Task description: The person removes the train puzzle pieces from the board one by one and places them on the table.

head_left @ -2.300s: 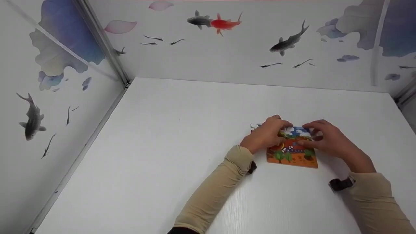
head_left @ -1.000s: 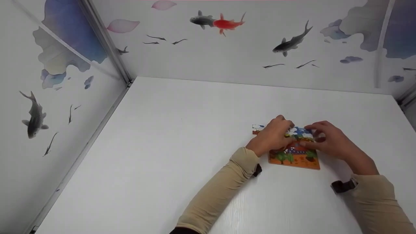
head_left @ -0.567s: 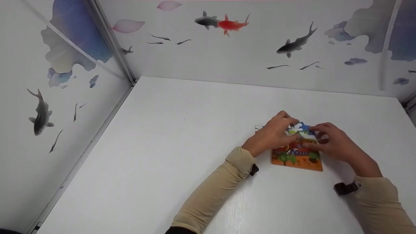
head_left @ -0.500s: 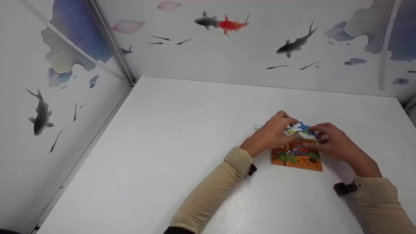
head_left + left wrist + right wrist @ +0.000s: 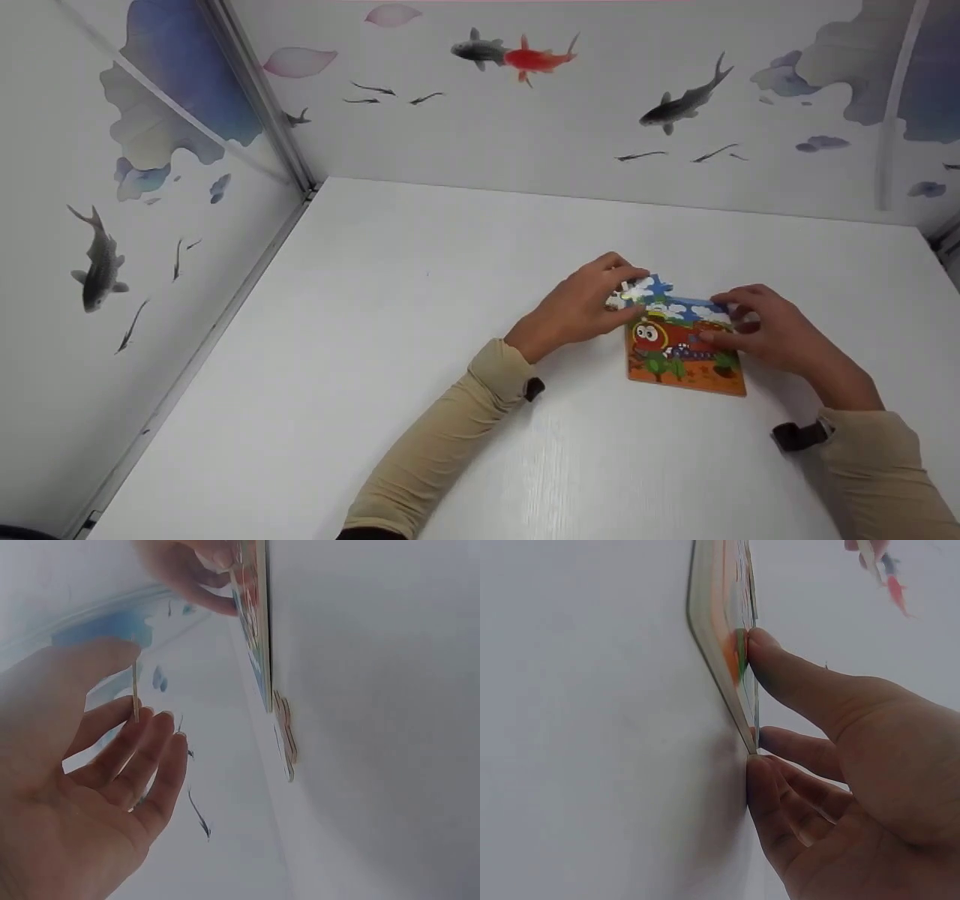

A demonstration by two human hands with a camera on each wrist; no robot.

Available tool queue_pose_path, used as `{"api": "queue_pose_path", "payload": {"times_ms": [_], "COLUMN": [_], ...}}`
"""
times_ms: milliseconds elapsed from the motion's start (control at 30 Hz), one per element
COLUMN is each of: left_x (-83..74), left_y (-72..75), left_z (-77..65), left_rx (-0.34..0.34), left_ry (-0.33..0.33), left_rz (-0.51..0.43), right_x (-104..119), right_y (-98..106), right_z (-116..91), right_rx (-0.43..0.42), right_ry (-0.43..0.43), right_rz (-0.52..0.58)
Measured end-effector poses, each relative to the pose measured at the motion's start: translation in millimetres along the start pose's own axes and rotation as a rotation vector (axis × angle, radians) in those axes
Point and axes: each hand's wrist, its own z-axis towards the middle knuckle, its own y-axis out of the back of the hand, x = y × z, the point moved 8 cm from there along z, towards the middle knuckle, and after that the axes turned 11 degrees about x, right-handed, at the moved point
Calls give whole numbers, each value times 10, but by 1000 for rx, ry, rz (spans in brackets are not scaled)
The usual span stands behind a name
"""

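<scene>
Left hand (image 5: 579, 306) right of centre, pinching, sleeved left forearm (image 5: 431, 442) slanting up from bottom edge. Right hand (image 5: 787, 337) farther right, gripping; right forearm (image 5: 874, 461) lower right.

A white table (image 5: 337, 337) bears a puzzle board (image 5: 681, 375) and at least one loose piece (image 5: 284, 729)

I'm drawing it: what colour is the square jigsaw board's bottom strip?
Orange strip with green plants, clearest in head view.

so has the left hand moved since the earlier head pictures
Yes: judged against the red fish on the back wall, the left hand has shifted to the person's left, uncovering more of the puzzle board.
</scene>
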Motion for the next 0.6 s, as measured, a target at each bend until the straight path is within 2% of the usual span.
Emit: {"api": "queue_pose_path", "payload": {"times_ms": [300,467,600], "left_x": [195,302,412], "left_y": [199,246,258], "left_z": [-264,-365,-401], "left_rx": [-83,-91,-86], "left_ry": [28,46,66], "left_rz": [60,80,58], "right_x": [37,47,48], "right_y": [7,1,-5], "right_z": [-21,-25,-30], "right_rx": [-16,-12,-8], "right_ry": [11,10,8], "right_rz": [-4,-4,-2]}}
